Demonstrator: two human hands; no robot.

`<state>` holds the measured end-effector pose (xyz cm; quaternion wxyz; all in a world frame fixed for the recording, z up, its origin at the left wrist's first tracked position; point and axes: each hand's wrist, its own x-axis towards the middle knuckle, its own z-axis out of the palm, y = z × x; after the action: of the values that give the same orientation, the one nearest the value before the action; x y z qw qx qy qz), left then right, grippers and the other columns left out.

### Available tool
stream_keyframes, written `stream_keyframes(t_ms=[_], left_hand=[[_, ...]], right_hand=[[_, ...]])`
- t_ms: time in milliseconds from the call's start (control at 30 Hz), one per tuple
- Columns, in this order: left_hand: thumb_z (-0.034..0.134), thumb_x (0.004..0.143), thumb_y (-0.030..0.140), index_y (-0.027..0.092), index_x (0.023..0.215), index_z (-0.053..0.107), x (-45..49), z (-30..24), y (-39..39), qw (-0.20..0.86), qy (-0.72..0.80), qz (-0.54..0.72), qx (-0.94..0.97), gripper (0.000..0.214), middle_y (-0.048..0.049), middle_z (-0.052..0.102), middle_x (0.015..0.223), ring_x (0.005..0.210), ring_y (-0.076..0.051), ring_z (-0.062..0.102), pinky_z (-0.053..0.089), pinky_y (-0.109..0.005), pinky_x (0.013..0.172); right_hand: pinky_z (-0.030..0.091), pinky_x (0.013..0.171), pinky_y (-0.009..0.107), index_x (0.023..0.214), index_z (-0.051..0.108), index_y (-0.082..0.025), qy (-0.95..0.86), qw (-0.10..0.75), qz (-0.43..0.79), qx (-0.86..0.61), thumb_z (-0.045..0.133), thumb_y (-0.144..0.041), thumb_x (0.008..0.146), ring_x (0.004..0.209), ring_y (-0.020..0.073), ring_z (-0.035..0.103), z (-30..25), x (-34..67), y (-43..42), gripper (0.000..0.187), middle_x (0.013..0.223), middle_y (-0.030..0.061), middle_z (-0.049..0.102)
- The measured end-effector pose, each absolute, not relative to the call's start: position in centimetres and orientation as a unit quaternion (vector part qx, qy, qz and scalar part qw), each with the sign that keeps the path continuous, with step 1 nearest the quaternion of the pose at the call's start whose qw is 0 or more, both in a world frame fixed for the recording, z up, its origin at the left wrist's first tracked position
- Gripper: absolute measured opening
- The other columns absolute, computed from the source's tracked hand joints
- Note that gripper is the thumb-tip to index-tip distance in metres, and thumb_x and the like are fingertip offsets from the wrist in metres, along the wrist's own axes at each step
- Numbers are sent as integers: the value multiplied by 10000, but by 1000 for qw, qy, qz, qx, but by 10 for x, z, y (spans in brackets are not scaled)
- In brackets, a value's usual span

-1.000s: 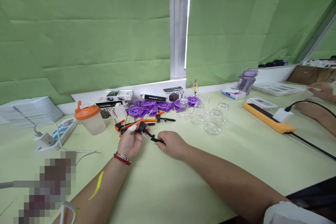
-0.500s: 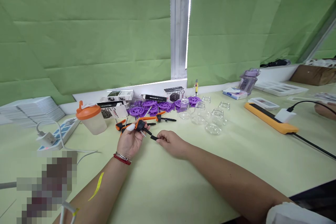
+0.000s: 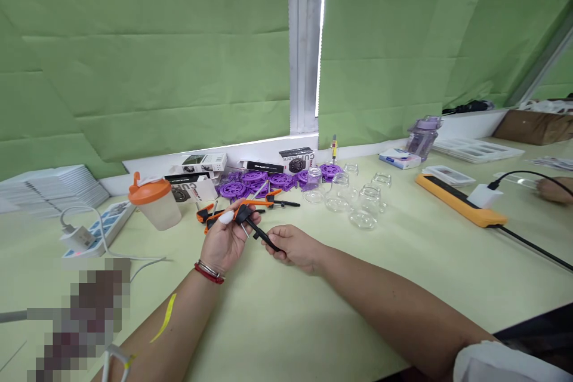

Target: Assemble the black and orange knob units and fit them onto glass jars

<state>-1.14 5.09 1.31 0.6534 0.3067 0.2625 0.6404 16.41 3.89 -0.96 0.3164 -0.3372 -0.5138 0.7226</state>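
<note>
While gripping one orange-and-black tool point(image 3: 243, 213) in the left hand point(image 3: 225, 245), pinched one slim black rod point(image 3: 263, 236) with the right hand point(image 3: 294, 246), near one shiny metal pin point(image 3: 246, 231).

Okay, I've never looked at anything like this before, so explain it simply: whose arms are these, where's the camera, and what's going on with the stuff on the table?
There's no machine here: these are a person's two bare arms. The camera is worn on that person's head, looking forward and down.

The left hand holds an orange-and-black plastic piece. The right hand pinches the lower end of a slim black bar that reaches toward it; whether they are joined, I can't tell.

On the pale yellow-green table, beyond the hands, lie similar orange-and-black pieces and purple spoked plastic discs. To the right stand clear, see-through jars; to the left, a frosted cup with an orange lid. Another person's hand shows at the far right.
</note>
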Motion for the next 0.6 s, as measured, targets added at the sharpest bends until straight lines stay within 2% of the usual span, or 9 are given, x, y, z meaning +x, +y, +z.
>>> stream_keyframes(t_ms=[167,300,400,500,600], left_hand=[[536,831,201,215,1126,586,-9,16,49,622,268,644,357,300,-77,682,985,951,-233,659,515,-474,885],[552,863,323,227,1165,580,-6,12,48,583,300,645,392,318,-83,663,1070,1012,-237,638,502,-452,902],[587,847,387,246,1261,542,-7,8,48,566,304,620,450,440,-84,632,1163,1059,-234,617,477,-417,936],[685,776,320,281,1373,438,-10,6,49,544,324,581,511,647,-73,611,1216,1076,-230,606,453,-398,955],[727,730,291,255,1410,393,-11,6,49,502,366,571,537,759,-78,633,1176,1040,-219,612,453,-388,941]], right_hand=[[152,444,204,849,552,-154,-509,347,710,-340,571,-397,841,445,31,311,-9,163,39,244,684,-22,526],[173,457,218,786,543,-149,-525,370,687,-340,623,-403,801,456,38,321,-4,160,37,267,650,-24,527],[193,477,222,822,575,-139,-524,372,682,-349,619,-420,803,466,42,322,-1,160,36,285,630,-30,514],[219,496,223,864,600,-135,-518,385,679,-351,607,-441,811,486,47,328,-1,162,38,311,630,-33,505],[253,514,221,868,615,-132,-512,390,678,-356,621,-462,800,519,57,362,-2,164,40,336,632,-29,502]])
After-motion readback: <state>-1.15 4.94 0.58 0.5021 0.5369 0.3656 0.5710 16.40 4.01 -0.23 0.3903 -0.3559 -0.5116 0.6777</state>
